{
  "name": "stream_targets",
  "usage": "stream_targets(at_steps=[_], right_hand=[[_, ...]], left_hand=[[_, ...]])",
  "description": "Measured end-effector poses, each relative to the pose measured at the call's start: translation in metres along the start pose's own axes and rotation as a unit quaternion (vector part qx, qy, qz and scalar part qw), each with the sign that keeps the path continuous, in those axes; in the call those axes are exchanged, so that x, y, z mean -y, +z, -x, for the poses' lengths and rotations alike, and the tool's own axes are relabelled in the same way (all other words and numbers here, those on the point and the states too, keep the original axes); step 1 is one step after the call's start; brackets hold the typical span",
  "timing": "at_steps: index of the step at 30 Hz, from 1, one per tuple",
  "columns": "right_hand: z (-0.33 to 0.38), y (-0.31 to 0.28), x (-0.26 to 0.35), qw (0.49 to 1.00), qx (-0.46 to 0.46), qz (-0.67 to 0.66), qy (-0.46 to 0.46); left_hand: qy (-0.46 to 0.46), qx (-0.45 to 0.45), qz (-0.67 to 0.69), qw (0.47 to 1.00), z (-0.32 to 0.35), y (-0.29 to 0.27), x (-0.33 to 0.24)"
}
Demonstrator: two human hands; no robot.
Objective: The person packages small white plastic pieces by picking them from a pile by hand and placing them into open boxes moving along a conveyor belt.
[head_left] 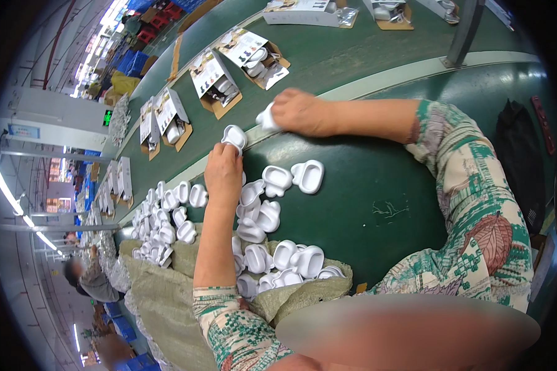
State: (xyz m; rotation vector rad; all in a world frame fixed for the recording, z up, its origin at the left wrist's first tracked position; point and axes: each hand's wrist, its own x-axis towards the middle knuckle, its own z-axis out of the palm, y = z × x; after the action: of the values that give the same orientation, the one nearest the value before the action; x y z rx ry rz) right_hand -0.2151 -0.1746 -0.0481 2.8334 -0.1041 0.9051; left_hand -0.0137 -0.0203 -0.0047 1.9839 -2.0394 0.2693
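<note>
My left hand [223,168] is closed on a white plastic piece [234,136], a rounded shell with an oval hollow, at the pale edge strip of the work surface. Farther right, my right hand [304,114] grips another white plastic piece [267,117], partly covered by the fingers and a little blurred. Two similar loose pieces [308,176] lie on the green table [346,216] between my arms. A heap of the same white pieces [286,255] spreads around my left forearm, some of it on an olive woven sack [173,303].
Beyond the strip, a green conveyor belt [328,59] carries several open cardboard boxes [211,77] with white parts and small bags inside. A metal post [465,34] rises at the far right. Dark cloth [515,154] hangs along the right side. Another person [96,278] is at the far left.
</note>
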Motion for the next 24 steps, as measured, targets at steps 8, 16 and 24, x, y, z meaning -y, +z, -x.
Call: stream_targets(at_steps=[8, 16, 24], right_hand=[[0.123, -0.077, -0.198, 0.884, -0.008, 0.283, 0.371], [0.141, -0.077, -0.248, 0.914, -0.001, 0.258, 0.314], [0.149, -0.075, -0.249, 0.877, -0.189, 0.173, 0.406]], left_hand=[[0.03, -0.036, 0.027, 0.999, -0.029, -0.002, -0.006], [0.057, 0.007, -0.013, 0.998, -0.144, 0.035, -0.009], [-0.066, -0.031, -0.182, 0.981, -0.206, 0.071, -0.041]])
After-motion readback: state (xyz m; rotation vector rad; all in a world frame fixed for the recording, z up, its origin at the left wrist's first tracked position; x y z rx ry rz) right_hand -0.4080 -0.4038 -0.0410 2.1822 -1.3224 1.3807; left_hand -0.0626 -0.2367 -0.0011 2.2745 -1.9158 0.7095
